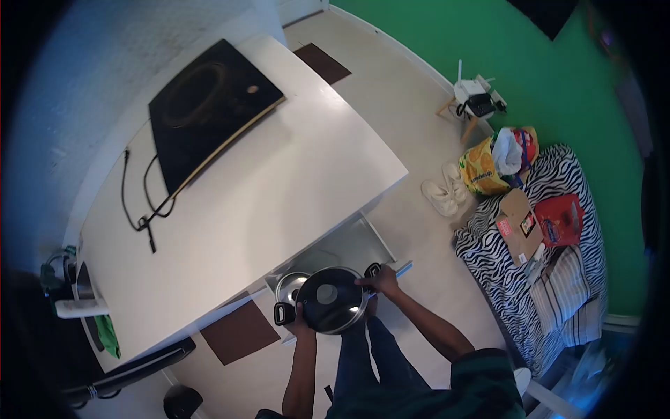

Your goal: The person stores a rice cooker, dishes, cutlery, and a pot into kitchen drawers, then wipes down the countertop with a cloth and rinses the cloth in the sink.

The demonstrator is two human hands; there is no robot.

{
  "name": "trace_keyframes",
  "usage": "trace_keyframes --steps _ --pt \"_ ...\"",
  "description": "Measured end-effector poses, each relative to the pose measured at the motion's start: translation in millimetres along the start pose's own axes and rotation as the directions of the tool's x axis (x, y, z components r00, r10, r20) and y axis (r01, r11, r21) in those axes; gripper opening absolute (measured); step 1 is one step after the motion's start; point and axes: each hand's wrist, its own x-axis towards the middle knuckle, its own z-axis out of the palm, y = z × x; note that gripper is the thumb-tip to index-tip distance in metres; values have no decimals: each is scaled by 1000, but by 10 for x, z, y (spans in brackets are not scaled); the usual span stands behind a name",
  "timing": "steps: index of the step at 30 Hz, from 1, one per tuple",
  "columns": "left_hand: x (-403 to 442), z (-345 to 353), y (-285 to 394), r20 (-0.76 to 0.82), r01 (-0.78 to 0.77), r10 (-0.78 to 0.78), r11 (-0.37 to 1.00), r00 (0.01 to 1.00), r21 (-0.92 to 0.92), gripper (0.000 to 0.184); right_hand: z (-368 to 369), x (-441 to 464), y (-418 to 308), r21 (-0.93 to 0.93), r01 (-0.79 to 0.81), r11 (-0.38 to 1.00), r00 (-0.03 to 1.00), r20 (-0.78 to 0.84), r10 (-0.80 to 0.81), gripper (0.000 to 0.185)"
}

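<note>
A dark pot with a glass lid (332, 300) is held level in front of my legs, over the front of an open drawer (356, 246). My left hand (300, 322) grips its left side beside the black handle. At the right handle, my right hand (381, 281) has its fingers wrapped round the pot's edge. Partly hidden behind the pot, a shiny metal pot or lid (289, 285) lies in the drawer.
A white counter (307, 160) carries a black cooktop (209, 105) and a loose cable (144, 222). To the right are white slippers (441, 197), a yellow bag (481, 167) and a zebra-patterned couch (481, 258). A brown mat (241, 332) lies on the floor.
</note>
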Motion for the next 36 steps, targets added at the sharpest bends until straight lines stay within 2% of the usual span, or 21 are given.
trace_keyframes --steps 1,3,4,6,7,8,11,12,15,18,21,22,25,26,29,30,33,34,36 --pt "110 16 -188 -3 34 -34 999 999 35 33 73 161 175 11 -30 999 999 25 30 56" --pt "318 111 -464 232 99 -100 995 968 15 54 -16 474 178 40 -91 995 994 63 88 55" --pt "465 127 -679 206 91 -100 994 973 54 52 -6 625 257 84 -147 986 983 120 137 52" --pt "747 251 -1076 160 76 -98 988 982 136 50 126 840 496 163 -78 984 994 -67 90 59" --pt "884 345 -1193 221 101 -137 981 966 168 49 195 935 611 197 -43 979 982 -170 77 62" --pt "1039 468 -1287 281 128 -182 971 942 202 49 144 909 554 271 -117 955 975 -152 163 64" --pt "1453 744 -1556 392 185 -344 902 853 390 49 653 1223 1110 424 -295 856 901 -175 397 66" --pt "1626 784 -1668 472 93 -345 873 811 479 50 775 1285 1199 317 -382 868 861 -221 459 70" --pt "1903 1018 -1831 367 -42 -382 642 848 766 51 1193 1540 1532 297 -577 761 753 -167 636 78" --pt "2404 887 -2389 589 -150 -271 810 761 566 54 1290 1735 1562 378 -692 616 637 -82 766 82" --pt "2240 1094 -2449 640 -191 -245 824 728 533 57 1435 1887 1679 380 -721 579 569 -152 808 79" --pt "2271 1127 -2522 652 -223 -224 819 725 528 57 1459 1909 1693 447 -705 550 550 -144 822 73" --pt "2250 1199 -2626 618 -78 -317 847 719 525 54 1494 1987 1748 428 -718 549 524 -187 831 72" --pt "2230 1238 -2639 611 -100 -301 840 733 534 53 1509 2008 1749 446 -716 538 496 -217 841 68" --pt "2382 1218 -2741 623 -105 -350 812 700 575 54 1512 2011 1754 502 -682 532 500 -210 840 66" --pt "2387 1219 -2745 611 -46 -416 801 674 597 57 1528 2010 1768 501 -664 555 512 -236 826 62" --pt "2332 1232 -2779 532 -56 -444 728 721 684 60 1723 2083 1928 483 -610 628 536 -332 776 59" --pt "2447 1162 -2860 578 -177 -430 676 694 715 72 1656 2067 1896 514 -633 578 556 -218 802 66" --pt "2507 978 -3021 518 -222 -304 652 799 725 80 1657 2039 1850 453 -640 621 557 -284 780 75"
